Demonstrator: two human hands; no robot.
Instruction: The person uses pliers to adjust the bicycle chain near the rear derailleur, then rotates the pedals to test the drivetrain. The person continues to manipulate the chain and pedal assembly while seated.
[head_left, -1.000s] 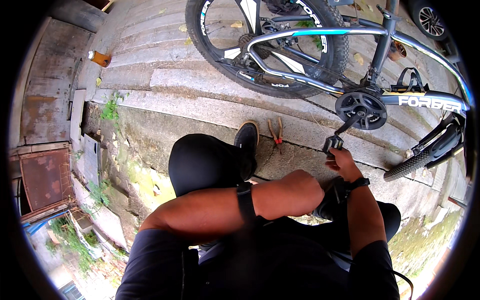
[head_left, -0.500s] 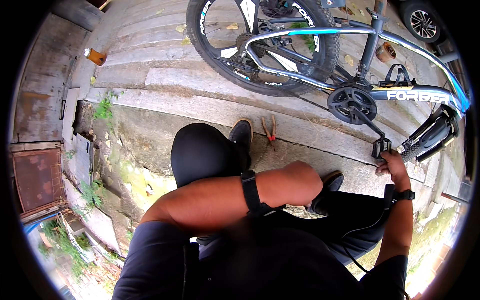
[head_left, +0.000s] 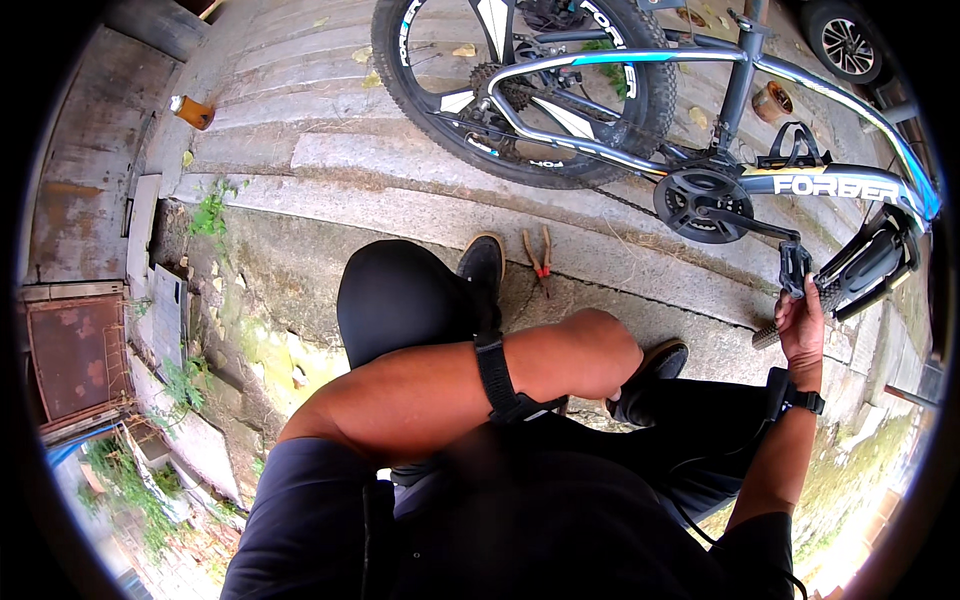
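Note:
A black and blue bicycle (head_left: 640, 150) stands on concrete steps in front of me. My right hand (head_left: 803, 330) is closed around its black pedal (head_left: 795, 265) at the end of the crank arm, right of the chainring (head_left: 700, 200). A dark watch sits on that wrist. My left arm (head_left: 450, 390), with a black strap around it, lies folded across my knee; its hand is hidden. Red-handled pliers (head_left: 538, 258) lie on the concrete beside my left shoe (head_left: 482, 262).
The rear wheel (head_left: 520, 90) fills the upper middle and a knobby tyre (head_left: 870, 265) sits at the right. An orange container (head_left: 190, 110) stands on the steps upper left. A rusty metal hatch (head_left: 75, 360) and weeds lie at left. A car wheel (head_left: 845, 40) shows top right.
My right hand has moved right with the pedal, swinging the crank arm from pointing down-left of the chainring to pointing right. My left arm stays folded.

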